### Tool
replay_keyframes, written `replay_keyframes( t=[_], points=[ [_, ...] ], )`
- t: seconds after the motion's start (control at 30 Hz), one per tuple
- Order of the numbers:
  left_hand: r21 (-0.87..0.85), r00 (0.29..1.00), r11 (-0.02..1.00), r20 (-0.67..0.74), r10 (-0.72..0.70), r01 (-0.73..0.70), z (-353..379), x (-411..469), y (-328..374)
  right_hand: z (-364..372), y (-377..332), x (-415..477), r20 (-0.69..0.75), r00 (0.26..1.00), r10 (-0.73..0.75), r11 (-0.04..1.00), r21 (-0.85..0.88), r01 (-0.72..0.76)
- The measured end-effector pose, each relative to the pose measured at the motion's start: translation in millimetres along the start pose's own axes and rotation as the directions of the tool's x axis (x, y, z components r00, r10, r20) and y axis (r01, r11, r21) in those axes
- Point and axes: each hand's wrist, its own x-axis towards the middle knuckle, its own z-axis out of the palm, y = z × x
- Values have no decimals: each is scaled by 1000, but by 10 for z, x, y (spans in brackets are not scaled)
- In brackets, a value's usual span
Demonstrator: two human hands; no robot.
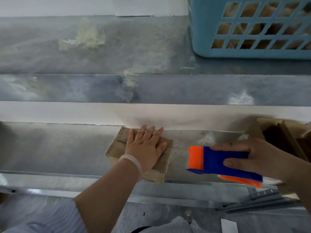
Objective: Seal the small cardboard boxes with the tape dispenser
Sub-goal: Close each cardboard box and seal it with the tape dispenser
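Observation:
A small closed cardboard box [117,147] lies on the grey metal shelf [58,148] in the lower middle of the head view. My left hand [145,147] presses flat on its top with straight fingers, a pale band around the wrist. To the right, my right hand [262,157] grips a blue and orange tape dispenser [212,160], fingers curled over its blue body. The dispenser's orange end points left toward the box, a short gap away from it.
An open cardboard carton [276,132] stands at the right edge of the shelf. On the higher shelf at the back right sits a light blue plastic basket [210,31] with brown items inside. Old tape residue [84,39] marks the grey surfaces behind.

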Motion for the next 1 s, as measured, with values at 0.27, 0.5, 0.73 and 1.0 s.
replay_keyframes(
  t=[0.27, 0.5, 0.73, 1.0],
  points=[
    [20, 1000, 1000, -9, -8, 8, 14, 2, 7, 139, -13, -72, -69, 990, 127, 973, -186, -138],
    [22, 1000, 1000, -16, 0, 0, 22, 3, 13, 678, -129, 63, -232, 970, 72, 857, -483, -179],
    [24, 1000, 1000, -11, 5, -5, 24, 4, 14, 801, -233, 163, -251, 967, 39, 802, -569, -180],
    [35, 1000, 999, 10, 5, -5, 5, 8, 21, 792, -382, 289, -161, 982, 99, 758, -628, -179]
  ],
)
